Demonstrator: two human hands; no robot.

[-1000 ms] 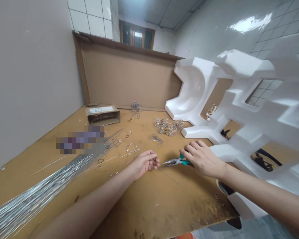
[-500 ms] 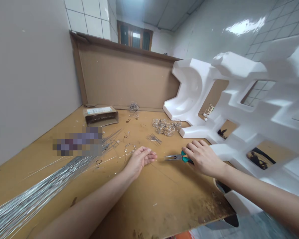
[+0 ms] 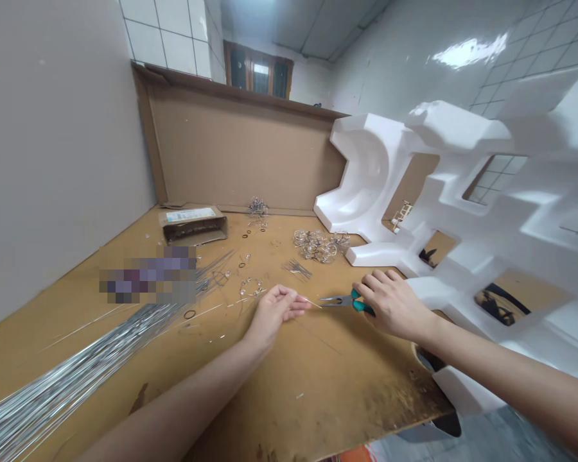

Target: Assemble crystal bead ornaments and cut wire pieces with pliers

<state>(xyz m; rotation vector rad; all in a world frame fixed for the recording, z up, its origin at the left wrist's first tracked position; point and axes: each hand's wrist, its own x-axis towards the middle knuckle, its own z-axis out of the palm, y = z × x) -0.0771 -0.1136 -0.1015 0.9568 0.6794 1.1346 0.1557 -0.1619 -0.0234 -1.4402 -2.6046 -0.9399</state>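
Between thumb and fingers, my left hand [image 3: 278, 312] pinches a thin wire [image 3: 312, 301] that sticks out to the right. My right hand [image 3: 390, 301] is closed round the green handles of long-nose pliers [image 3: 340, 300]. The plier tips point left, by the free end of the wire; whether they grip it I cannot tell. Just beyond my hands lies a small pile of short wire pieces [image 3: 297, 269]. A ring of wire with clear beads [image 3: 250, 287] rests left of my left hand. Farther back sits a heap of bent wire loops [image 3: 318, 245].
A long bundle of straight wires [image 3: 91, 353] covers the table's left side. A small open cardboard box [image 3: 195, 226] and a wire tangle [image 3: 258, 206] stand at the back, before a cardboard panel [image 3: 245, 154]. White foam packing [image 3: 370, 173] rises on the right.
My left hand has turned a little, and the wire's end now shows near the plier tips. The pliers have swung slightly, their jaws now lying more level. The view has shifted slightly.
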